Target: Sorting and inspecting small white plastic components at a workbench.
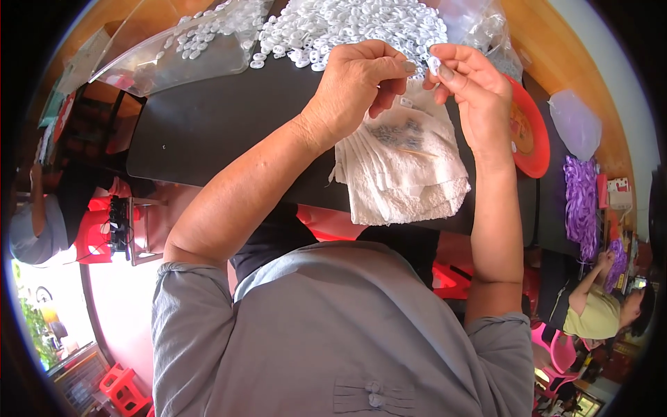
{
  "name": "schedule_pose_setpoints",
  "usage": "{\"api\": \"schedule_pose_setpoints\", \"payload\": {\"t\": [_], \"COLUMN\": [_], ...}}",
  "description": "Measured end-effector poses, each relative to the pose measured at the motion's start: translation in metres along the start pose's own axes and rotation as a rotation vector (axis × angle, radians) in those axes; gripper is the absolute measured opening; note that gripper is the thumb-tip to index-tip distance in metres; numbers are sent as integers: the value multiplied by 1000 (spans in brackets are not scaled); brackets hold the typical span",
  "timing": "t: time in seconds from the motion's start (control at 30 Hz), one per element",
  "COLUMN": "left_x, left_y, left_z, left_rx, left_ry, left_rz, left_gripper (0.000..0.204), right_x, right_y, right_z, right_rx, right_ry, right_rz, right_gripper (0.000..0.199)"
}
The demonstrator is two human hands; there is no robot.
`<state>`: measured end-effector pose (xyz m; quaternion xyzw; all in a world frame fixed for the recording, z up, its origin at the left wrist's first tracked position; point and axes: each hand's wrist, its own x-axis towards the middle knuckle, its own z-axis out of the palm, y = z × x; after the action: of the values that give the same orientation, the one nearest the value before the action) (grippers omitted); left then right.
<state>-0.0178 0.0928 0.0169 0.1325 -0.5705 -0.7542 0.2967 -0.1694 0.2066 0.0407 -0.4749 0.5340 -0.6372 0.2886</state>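
White plastic is the story: the left hand (354,87) has its grip pinched together at the fingertips, and the right hand (472,87) clamps a tiny white ring (433,64) above the folded towel (403,174). It looks light, stiff and slippery, best held by its rim.

White rings (347,24) on black table (208,125), white towel (399,174), red plate (531,132), purple strips (580,201), grey shirt (333,333)

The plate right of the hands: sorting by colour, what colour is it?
Red plate, head view.
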Motion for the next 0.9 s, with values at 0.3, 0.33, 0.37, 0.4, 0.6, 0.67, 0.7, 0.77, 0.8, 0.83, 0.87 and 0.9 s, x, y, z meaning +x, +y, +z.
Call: {"api": "schedule_pose_setpoints", "payload": {"t": [0.3,0.33,0.37,0.4,0.6,0.67,0.7,0.77,0.8,0.83,0.87,0.9], "left_x": [-1,-1,-1,-1,-3,-4,-5,-5,-5,-6,-6,-6], "left_y": [0,0,0,0,2,2,2,2,3,3,4,4], "left_z": [1,1,1,1,1,3,3,2,3,4,5,5], "left_rx": [54,58,62,62,70,131,132,116,119,135,152,154], "left_ry": [20,18,16,16,1,10,9,10,8,14,21,19], "left_rz": [26,28,30,29,18,10,9,26,26,25,24,24], "left_gripper": [18,18,18,18,15,15,15,16,16,15,15,15], "right_x": [-3,-4,-4,-4,-5,-6,-7,-7,-6,-6,-6,-6], "right_y": [-2,-2,-2,-2,-1,1,1,2,2,1,1,1], "right_z": [5,5,6,6,11,14,15,17,16,16,15,15], "right_rx": [-81,-86,-90,-90,-128,-123,-122,-122,-121,-106,-92,-91], "right_ry": [-9,-6,-3,-3,-2,1,2,3,6,7,8,10], "right_rz": [-51,-57,-65,-64,-75,-60,-60,-51,-53,-36,-19,-20], "right_gripper": [25,25,24,24,23,23,23,23,23,23,23,23]}}
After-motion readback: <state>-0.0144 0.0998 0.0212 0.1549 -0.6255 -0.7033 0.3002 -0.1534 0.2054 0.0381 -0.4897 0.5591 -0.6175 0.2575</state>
